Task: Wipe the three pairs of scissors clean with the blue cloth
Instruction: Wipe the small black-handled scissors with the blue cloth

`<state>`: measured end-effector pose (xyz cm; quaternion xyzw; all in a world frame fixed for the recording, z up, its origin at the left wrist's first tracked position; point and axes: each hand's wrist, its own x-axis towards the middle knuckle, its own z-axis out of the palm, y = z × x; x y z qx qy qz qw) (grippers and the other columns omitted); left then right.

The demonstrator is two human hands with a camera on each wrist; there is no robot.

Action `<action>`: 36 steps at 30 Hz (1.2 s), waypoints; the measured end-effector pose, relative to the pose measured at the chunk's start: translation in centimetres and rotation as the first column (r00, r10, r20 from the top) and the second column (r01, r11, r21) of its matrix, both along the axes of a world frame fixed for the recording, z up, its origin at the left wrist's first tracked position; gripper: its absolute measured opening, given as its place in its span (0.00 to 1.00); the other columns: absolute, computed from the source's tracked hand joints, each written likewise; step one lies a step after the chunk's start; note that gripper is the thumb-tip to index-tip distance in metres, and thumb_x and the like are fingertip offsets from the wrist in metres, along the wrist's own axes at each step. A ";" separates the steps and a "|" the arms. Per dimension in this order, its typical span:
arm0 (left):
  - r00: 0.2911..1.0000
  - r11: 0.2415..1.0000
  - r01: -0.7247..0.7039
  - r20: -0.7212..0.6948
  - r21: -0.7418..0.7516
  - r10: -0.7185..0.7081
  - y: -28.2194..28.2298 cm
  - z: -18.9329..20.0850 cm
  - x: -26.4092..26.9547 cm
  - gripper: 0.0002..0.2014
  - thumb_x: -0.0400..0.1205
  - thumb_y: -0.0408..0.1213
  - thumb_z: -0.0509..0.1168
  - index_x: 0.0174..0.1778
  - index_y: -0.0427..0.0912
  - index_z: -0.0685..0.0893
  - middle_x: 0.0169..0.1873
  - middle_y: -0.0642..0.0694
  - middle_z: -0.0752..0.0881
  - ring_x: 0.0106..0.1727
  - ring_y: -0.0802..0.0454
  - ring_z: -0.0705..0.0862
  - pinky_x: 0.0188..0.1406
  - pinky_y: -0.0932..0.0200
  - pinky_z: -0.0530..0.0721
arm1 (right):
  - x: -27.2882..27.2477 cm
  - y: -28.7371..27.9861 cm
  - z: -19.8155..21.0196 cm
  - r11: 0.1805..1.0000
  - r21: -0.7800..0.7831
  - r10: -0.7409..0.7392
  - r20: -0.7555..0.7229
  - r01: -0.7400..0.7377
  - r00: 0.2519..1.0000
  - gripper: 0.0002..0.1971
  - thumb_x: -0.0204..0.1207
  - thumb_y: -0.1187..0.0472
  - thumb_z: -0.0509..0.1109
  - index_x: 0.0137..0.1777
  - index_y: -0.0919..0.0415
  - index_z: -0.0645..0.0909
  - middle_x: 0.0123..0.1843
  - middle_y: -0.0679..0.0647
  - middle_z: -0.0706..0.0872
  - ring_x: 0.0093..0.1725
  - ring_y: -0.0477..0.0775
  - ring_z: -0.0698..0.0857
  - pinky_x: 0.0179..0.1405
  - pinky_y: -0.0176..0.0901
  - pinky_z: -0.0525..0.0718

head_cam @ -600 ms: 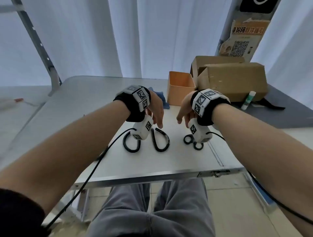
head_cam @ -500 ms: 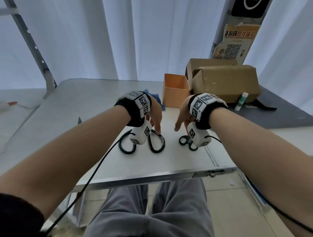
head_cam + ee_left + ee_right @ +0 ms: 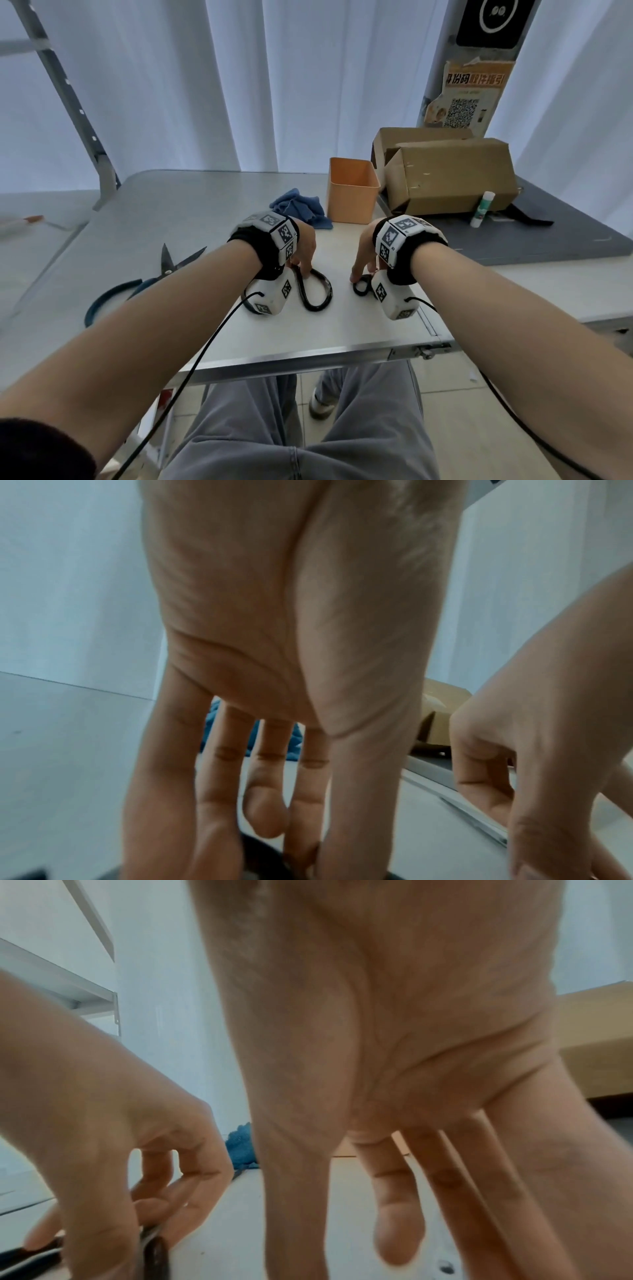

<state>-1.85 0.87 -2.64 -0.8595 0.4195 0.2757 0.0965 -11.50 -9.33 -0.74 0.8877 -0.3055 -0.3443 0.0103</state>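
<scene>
Three pairs of scissors lie on the pale worktop (image 3: 178, 212). The large black-handled scissors (image 3: 317, 291) sit near the front edge, their long loop handles pointing toward the person. The left hand (image 3: 305, 246) is on them from above: in the left wrist view its fingers (image 3: 212, 791) hang down almost straight, slightly spread, with the tips touching the dark handle at the bottom of the frame. Whether any fingertip has closed round the handle cannot be told.

Just to the right lie the small black scissors (image 3: 362, 286), of which only the round finger rings show. The right hand (image 3: 364, 248) comes down over them, thumb tip touching or just beside the near ring. In the right wrist view its fingers (image 3: 397, 1218) hang straight and apart above the white surface, holding nothing visible.

The teal-handled scissors (image 3: 144, 284) rest well apart to the left, partly hidden by the left forearm, with their blades open in a V pointing away from the person.

The blue cloth (image 3: 301, 210) lies crumpled beyond the left hand, untouched, just beside an orange plastic box (image 3: 351, 195). To the right of that box stand cardboard boxes (image 3: 452, 174) on a dark grey mat (image 3: 548, 240), with a glue stick (image 3: 482, 209) lying against the front box. White curtains (image 3: 239, 85) hang behind the worktop.
</scene>
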 end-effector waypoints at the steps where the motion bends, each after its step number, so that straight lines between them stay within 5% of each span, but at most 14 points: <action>1: 1.000 1.000 -0.010 0.001 -0.001 0.010 0.1 -0.1 0.2 0.22 0.78 0.38 0.76 0.66 0.32 0.84 0.56 0.35 0.88 0.43 0.48 0.84 0.34 0.64 0.81 | 0.4 0.0 -0.1 1.000 0.006 0.003 0.010 -0.003 1.000 0.31 0.79 0.41 0.72 0.74 0.62 0.79 0.71 0.54 0.84 0.61 0.54 0.82 0.69 0.45 0.78; 6: 0.997 0.997 -0.072 -0.005 0.000 0.072 0.9 -0.6 1.3 0.20 0.78 0.33 0.76 0.64 0.28 0.85 0.56 0.33 0.88 0.45 0.45 0.83 0.34 0.61 0.82 | 1.3 0.0 -0.5 0.998 0.032 0.043 0.118 -0.047 0.992 0.29 0.74 0.41 0.77 0.68 0.60 0.81 0.50 0.52 0.84 0.53 0.55 0.82 0.63 0.46 0.81; 11: 0.989 0.988 -0.145 0.027 -0.059 0.146 2.2 -0.5 2.6 0.18 0.76 0.31 0.77 0.61 0.28 0.86 0.45 0.38 0.88 0.36 0.46 0.84 0.35 0.58 0.87 | 1.8 -0.4 -2.6 0.984 -0.098 0.172 0.252 -0.151 0.952 0.25 0.64 0.34 0.81 0.36 0.57 0.83 0.36 0.50 0.87 0.38 0.53 0.85 0.39 0.40 0.83; 14: 0.976 0.968 -0.208 0.040 -0.138 0.216 3.0 -0.9 3.6 0.18 0.75 0.32 0.78 0.58 0.28 0.87 0.49 0.35 0.92 0.39 0.44 0.86 0.51 0.50 0.90 | 3.2 -0.1 -2.5 0.997 0.026 0.062 0.216 -0.069 0.974 0.18 0.72 0.44 0.81 0.36 0.58 0.82 0.36 0.50 0.85 0.44 0.54 0.85 0.46 0.43 0.85; 18: 0.955 0.932 -0.263 0.071 -0.249 0.288 4.2 -0.8 4.5 0.18 0.76 0.45 0.78 0.48 0.35 0.81 0.35 0.42 0.84 0.38 0.45 0.82 0.50 0.51 0.88 | 4.9 -0.1 -1.5 0.940 0.337 -0.162 0.318 0.049 0.934 0.11 0.75 0.59 0.80 0.45 0.65 0.83 0.47 0.60 0.88 0.46 0.57 0.86 0.66 0.53 0.86; 21: 0.924 0.945 -0.297 0.210 -0.136 0.320 5.5 -0.2 4.9 0.32 0.74 0.67 0.71 0.56 0.40 0.79 0.52 0.42 0.84 0.55 0.44 0.82 0.56 0.53 0.79 | 5.8 0.6 -0.9 0.865 0.501 -0.285 0.474 0.011 0.833 0.11 0.72 0.65 0.82 0.44 0.64 0.81 0.51 0.63 0.88 0.51 0.60 0.87 0.63 0.59 0.88; 24: 0.888 0.925 -0.374 0.263 -0.065 0.377 7.1 -0.4 5.6 0.48 0.63 0.79 0.69 0.67 0.42 0.83 0.61 0.44 0.86 0.63 0.44 0.83 0.59 0.53 0.78 | 7.1 2.4 -0.8 0.756 0.654 -0.341 0.369 0.019 0.864 0.12 0.75 0.66 0.79 0.37 0.64 0.78 0.50 0.64 0.84 0.54 0.61 0.82 0.71 0.67 0.81; 30: 0.871 0.909 -0.405 0.260 -0.100 0.416 8.6 -1.9 4.9 0.46 0.74 0.72 0.66 0.78 0.40 0.73 0.73 0.41 0.79 0.74 0.43 0.77 0.65 0.53 0.75 | 8.6 5.6 -2.5 0.631 0.775 -0.437 0.335 0.019 0.835 0.13 0.78 0.71 0.76 0.35 0.65 0.75 0.41 0.62 0.82 0.52 0.61 0.80 0.66 0.57 0.81; 34: 0.869 0.903 -0.402 0.246 -0.151 0.428 8.9 -3.2 5.0 0.41 0.79 0.69 0.63 0.78 0.39 0.73 0.73 0.40 0.80 0.74 0.43 0.77 0.67 0.53 0.74 | 9.1 6.5 -2.4 0.614 0.789 -0.486 0.376 0.003 0.789 0.15 0.80 0.73 0.73 0.35 0.64 0.72 0.34 0.59 0.78 0.34 0.54 0.77 0.39 0.44 0.80; 36: 0.858 0.892 -0.416 0.248 -0.175 0.449 8.9 -3.5 5.5 0.41 0.80 0.66 0.64 0.80 0.38 0.70 0.74 0.39 0.79 0.74 0.42 0.77 0.67 0.53 0.74 | 9.2 6.6 -2.6 0.584 0.811 -0.515 0.394 -0.025 0.761 0.15 0.80 0.75 0.71 0.36 0.64 0.72 0.34 0.59 0.78 0.34 0.54 0.78 0.37 0.46 0.80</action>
